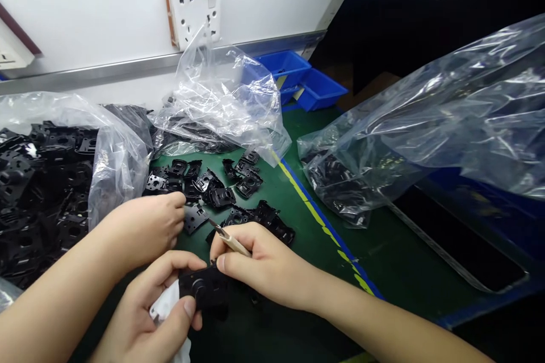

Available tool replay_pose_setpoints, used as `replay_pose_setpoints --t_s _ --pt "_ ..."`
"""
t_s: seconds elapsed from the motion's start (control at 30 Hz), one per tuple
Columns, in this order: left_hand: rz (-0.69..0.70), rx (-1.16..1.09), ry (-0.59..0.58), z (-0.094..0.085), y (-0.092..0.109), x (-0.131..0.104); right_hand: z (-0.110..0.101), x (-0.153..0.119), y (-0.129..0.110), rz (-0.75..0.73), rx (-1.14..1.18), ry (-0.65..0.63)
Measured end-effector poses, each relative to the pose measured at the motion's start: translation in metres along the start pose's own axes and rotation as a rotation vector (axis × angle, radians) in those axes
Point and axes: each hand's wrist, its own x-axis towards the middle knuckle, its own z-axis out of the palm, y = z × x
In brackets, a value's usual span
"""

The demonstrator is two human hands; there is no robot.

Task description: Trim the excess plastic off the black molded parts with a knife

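Between its thumb and fingers, my left hand (147, 309) holds a black plastic part (206, 288), with a crumpled white cloth (166, 302) against the palm. My right hand (259, 261) grips a thin tool with a pale handle (233, 242) and a dark pointed tip, which points up and left. Its thumb and fingertips touch the top edge of the black part. Beyond my hands, a loose group of black parts (219, 195) lies on the green table surface (293, 187).
Another person's hand (155, 227) reaches in from the left beside the loose parts. A plastic bag (121, 164) of black parts is at left; more bags (230, 102) (426, 119) lie behind and right. Blue bins (321, 88) and a dark flat device (460, 238) are also there.
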Motion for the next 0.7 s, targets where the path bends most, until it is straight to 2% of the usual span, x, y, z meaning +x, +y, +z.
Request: replay_pose_setpoints --t_s 0.13,0.23,0.3,0.4,0.57,0.7 --pt "-0.064 -0.037 0.105 0.033 -0.020 -0.050 -0.004 0.002 0.000 -0.052 -0.006 0.086" --pt "-0.160 -0.236 0.299 0.058 -0.033 -0.076 -0.006 -0.002 -0.004 -0.095 0.009 0.109" --pt "-0.210 -0.348 0.366 0.064 -0.036 -0.079 -0.007 -0.004 -0.006 -0.114 0.014 0.100" --pt "-0.224 -0.339 0.427 0.066 -0.034 -0.074 -0.009 -0.006 -0.008 -0.131 0.004 0.082" --pt "-0.089 -0.149 0.565 0.070 -0.032 -0.071 -0.012 -0.005 -0.007 -0.113 -0.060 0.003" --pt "0.031 -0.130 0.639 0.076 -0.029 -0.071 -0.010 -0.004 -0.008 -0.038 -0.032 -0.049"
